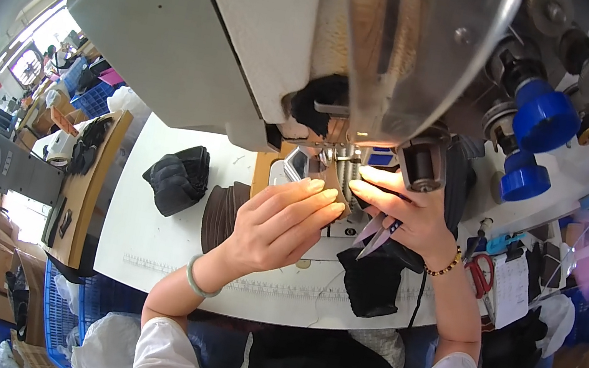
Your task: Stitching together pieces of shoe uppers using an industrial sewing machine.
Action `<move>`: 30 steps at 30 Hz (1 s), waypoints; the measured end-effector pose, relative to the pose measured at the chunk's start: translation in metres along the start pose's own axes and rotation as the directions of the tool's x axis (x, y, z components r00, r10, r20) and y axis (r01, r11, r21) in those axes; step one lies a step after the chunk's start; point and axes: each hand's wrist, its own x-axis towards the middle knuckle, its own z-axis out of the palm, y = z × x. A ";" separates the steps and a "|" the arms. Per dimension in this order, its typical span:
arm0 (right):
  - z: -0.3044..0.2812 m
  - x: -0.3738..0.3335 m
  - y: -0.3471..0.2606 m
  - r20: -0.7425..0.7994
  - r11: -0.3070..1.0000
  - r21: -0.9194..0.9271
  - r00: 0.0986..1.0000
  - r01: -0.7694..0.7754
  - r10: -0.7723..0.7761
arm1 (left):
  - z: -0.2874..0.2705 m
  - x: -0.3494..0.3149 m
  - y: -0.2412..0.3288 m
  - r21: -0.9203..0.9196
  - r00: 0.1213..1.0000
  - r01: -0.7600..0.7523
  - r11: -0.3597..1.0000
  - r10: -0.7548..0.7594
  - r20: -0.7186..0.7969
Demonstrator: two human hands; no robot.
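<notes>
My left hand (284, 221) lies beside the needle area of a sewing machine (255, 45), its fingers stretched out side by side and its thumb hidden. Its fingertips reach a small brown piece (342, 186) below the needle. From the other side my right hand (414, 212) reaches in, with thread snips (376, 240) tucked in its grip, blades pointing toward me. Its forefinger and thumb are close to the brown piece; whether they touch it I cannot tell. Left of my left hand rests a fanned stack of brown strips (221, 214).
Black folded pieces lie on the white table (165, 256), one bundle (178, 179) at the left and another (372, 279) below the snips. A ruler strip (216, 278) runs along the front edge. Red-handled scissors (480, 274) and a written sheet (511, 286) are at the right.
</notes>
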 end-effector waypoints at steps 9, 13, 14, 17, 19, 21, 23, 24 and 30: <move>0.003 0.005 -0.006 -0.116 1.000 -0.009 0.993 0.005 -0.006 | 0.004 0.004 0.008 0.172 0.997 -0.049 0.984 0.059 -0.054; 0.004 0.005 -0.005 -0.132 1.000 -0.011 0.991 0.001 -0.002 | 0.004 0.003 0.004 0.184 0.994 -0.079 0.980 0.093 -0.065; 0.004 0.005 -0.006 -0.135 1.000 0.002 0.991 -0.001 0.001 | 0.004 0.003 0.004 0.186 0.993 -0.091 0.978 0.104 -0.062; 0.006 0.005 -0.005 -0.142 1.000 0.000 0.990 0.010 -0.010 | 0.003 0.003 0.003 0.181 0.992 -0.101 0.978 0.114 -0.062; 0.005 0.005 -0.001 -0.139 1.000 0.005 0.990 0.024 -0.024 | 0.004 0.003 0.002 0.173 0.991 -0.100 0.980 0.113 -0.068; 0.003 0.005 0.001 -0.136 0.999 0.011 0.990 0.037 -0.035 | 0.005 0.003 0.000 0.170 0.985 -0.131 0.977 0.147 -0.087; 0.000 0.004 0.000 -0.072 0.999 0.045 0.997 -0.013 0.016 | 0.007 0.003 -0.001 0.180 0.982 -0.138 0.974 0.158 -0.102; 0.001 0.003 0.000 -0.071 0.999 0.047 0.997 -0.011 0.015 | 0.007 0.002 -0.002 0.191 0.979 -0.148 0.970 0.171 -0.112; 0.000 -0.008 0.001 -0.053 0.985 0.119 0.990 -0.125 0.132 | 0.004 0.005 -0.001 0.194 0.979 -0.170 0.966 0.188 -0.080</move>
